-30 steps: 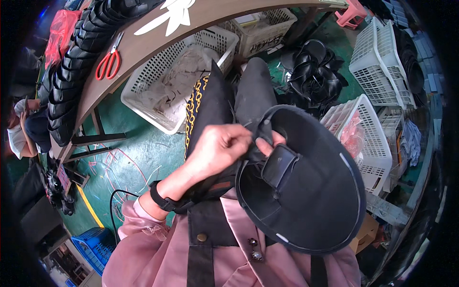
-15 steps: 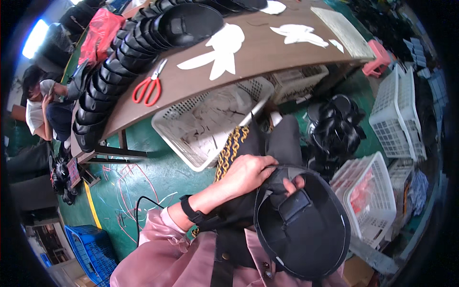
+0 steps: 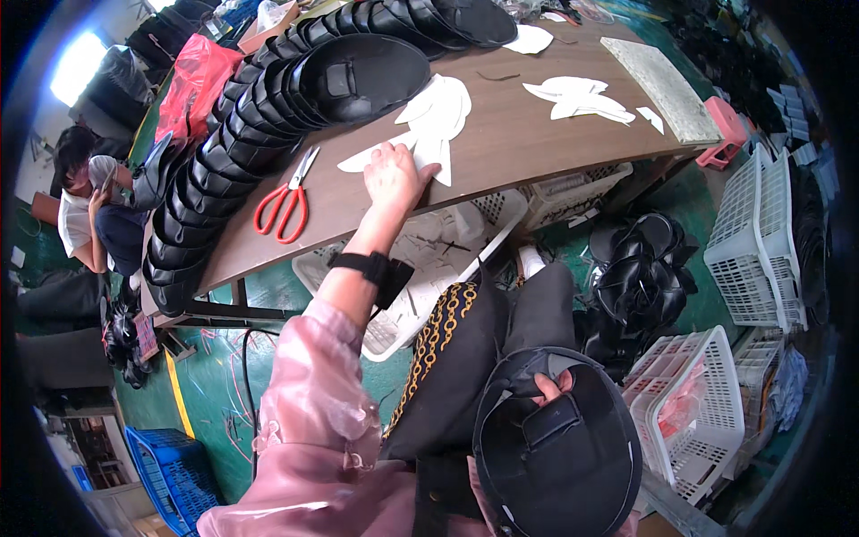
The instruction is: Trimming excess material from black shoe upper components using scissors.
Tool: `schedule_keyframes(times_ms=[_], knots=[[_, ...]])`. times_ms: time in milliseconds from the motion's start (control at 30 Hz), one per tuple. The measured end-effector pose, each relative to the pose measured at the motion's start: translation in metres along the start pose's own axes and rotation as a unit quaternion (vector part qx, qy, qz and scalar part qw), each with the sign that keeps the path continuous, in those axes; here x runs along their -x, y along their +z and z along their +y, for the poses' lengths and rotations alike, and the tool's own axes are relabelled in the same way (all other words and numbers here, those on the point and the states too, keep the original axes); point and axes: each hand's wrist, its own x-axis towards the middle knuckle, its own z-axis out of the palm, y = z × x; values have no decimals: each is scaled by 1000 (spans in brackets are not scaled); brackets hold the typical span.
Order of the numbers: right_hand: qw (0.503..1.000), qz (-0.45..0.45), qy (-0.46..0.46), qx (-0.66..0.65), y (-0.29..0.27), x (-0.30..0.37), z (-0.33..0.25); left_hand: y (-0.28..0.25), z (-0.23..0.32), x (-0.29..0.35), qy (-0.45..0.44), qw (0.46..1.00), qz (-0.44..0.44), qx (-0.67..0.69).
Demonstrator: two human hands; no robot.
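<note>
At the table's near edge, my left hand [image 3: 395,177] rests on a loose pile of white cut-out pieces [image 3: 440,106]. Its fingers bend down onto them and its thumb stands apart; nothing is lifted. A black, cup-shaped leather-like piece [image 3: 573,465] lies in my lap, its wide rim facing up and a small raised flap inside. My right hand [image 3: 555,388] grips it by the far part; only some fingertips show through the opening, and the rest is hidden. Red-handled scissors [image 3: 284,206] lie on the table, left of my left hand.
Long nested rows of similar black pieces [image 3: 224,148] curve along the brown table [image 3: 501,134]. A white crate of scraps [image 3: 394,336] stands beneath. More black pieces [image 3: 640,268] are heaped on the floor, near white crates [image 3: 689,412]. A person [image 3: 94,201] sits at far left.
My left hand has left the black piece and moved up and forward onto the white cut-outs. The right hand keeps its hold on the black piece in my lap.
</note>
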Motion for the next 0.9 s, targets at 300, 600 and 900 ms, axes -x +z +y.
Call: schedule_keyframes(times_ms=[300,600,900], knots=[[1000,12,-18,-2,-11,18,-9,8,11,-24,-122,986,-63,99],[918,305,-230,108,-155,216,-169,100,-111,-65,67,981,-88,157],[724,551,-371,188,-142,457,-233,90,-48,-75,59,920,-23,387]])
